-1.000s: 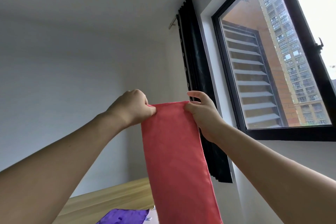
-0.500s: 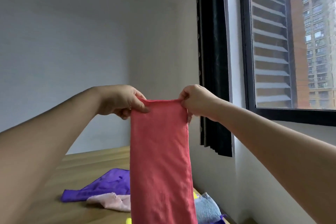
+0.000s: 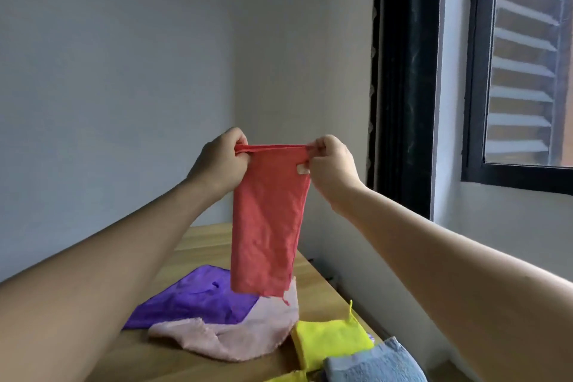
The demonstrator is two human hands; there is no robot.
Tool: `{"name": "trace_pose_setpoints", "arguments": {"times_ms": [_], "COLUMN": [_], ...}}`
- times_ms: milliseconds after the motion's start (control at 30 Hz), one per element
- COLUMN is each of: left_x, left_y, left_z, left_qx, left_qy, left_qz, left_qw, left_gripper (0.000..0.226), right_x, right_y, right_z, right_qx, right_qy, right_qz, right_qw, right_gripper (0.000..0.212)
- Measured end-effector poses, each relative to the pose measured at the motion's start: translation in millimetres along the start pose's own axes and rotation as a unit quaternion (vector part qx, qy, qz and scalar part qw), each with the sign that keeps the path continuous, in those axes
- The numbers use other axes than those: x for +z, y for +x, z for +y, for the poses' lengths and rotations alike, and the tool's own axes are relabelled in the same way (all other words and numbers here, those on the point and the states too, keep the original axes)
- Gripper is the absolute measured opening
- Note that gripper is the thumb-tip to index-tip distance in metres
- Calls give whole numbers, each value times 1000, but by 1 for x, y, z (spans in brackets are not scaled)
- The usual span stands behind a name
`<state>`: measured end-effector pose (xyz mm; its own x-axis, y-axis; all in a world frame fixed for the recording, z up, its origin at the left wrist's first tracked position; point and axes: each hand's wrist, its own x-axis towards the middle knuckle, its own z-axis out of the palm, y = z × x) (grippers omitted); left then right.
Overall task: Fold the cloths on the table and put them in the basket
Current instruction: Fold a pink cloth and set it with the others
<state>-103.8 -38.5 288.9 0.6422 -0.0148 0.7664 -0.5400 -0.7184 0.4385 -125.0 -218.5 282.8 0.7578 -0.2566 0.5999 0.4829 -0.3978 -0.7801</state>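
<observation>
A red cloth hangs in the air as a long narrow strip above the wooden table. My left hand pinches its top left corner and my right hand pinches its top right corner, both at about the same height. The strip's lower edge dangles just above a pale pink cloth that lies crumpled on the table. A purple cloth is spread flat beside the pink one. No basket is in view.
A yellow cloth and a light blue cloth lie at the table's near right edge. A grey wall stands behind, with a dark curtain and a black-framed window to the right.
The view has tilted down, bringing the table and its cloths into sight. Both hands have lowered with the red cloth, still holding its top corners.
</observation>
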Motion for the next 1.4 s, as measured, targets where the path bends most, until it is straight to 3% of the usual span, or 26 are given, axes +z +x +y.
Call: {"name": "trace_pose_setpoints", "arguments": {"times_ms": [167, 233, 300, 400, 500, 533, 633, 700, 800, 900, 1033, 1100, 1200, 1300, 1400], "left_x": [3, 9, 19, 43, 65, 73, 91, 101, 121, 152, 199, 219, 238, 247, 252], "left_y": [-25, -43, -65, -101, -135, -141, -146, -141, -128, -114, -100, -95, -92, -91, -92], "left_z": [-17, -33, -51, -84, -121, -132, -156, -168, -188, -211, -242, -258, -277, -289, -295], "left_qx": [19, -38, -96, -150, -229, -238, -234, -247, -292, -268, -262, -261, -251, -226, -220], "left_qy": [-5, 40, 90, 78, 19, 10, 13, 9, 2, 15, 31, 36, 37, 38, 55], "left_qz": [-43, -127, -278, -463, -526, -542, -559, -545, -489, -411, -349, -348, -368, -379, -384], "left_qw": [999, 990, 952, 870, 819, 806, 796, 801, 822, 871, 899, 900, 895, 897, 895], "left_gripper": [9, 12, 13, 28, 15, 11, 7, 4, 7, 11, 11, 10, 13, 16, 16], "right_x": [9, 14, 21, 32, 49, 55, 75, 88, 112, 135, 159, 168, 177, 179, 176], "right_y": [-17, -29, -43, -68, -84, -86, -83, -76, -52, -26, 3, 10, 6, 3, 5], "right_z": [36, 57, 83, 118, 147, 155, 175, 190, 214, 237, 276, 294, 319, 342, 349], "right_qx": [-90, -68, -16, 63, 101, 127, 211, 226, 202, 148, 79, 85, 98, 137, 184], "right_qy": [-91, -154, -217, -269, -323, -345, -391, -410, -432, -457, -488, -485, -466, -377, -274], "right_qz": [6, -49, -155, -319, -412, -456, -578, -591, -535, -449, -359, -356, -400, -398, -370], "right_qw": [992, 984, 964, 906, 846, 810, 685, 657, 697, 753, 792, 794, 783, 825, 868], "right_gripper": [23, 21, 21, 29, 30, 33, 31, 30, 31, 29, 18, 22, 10, 27, 21]}}
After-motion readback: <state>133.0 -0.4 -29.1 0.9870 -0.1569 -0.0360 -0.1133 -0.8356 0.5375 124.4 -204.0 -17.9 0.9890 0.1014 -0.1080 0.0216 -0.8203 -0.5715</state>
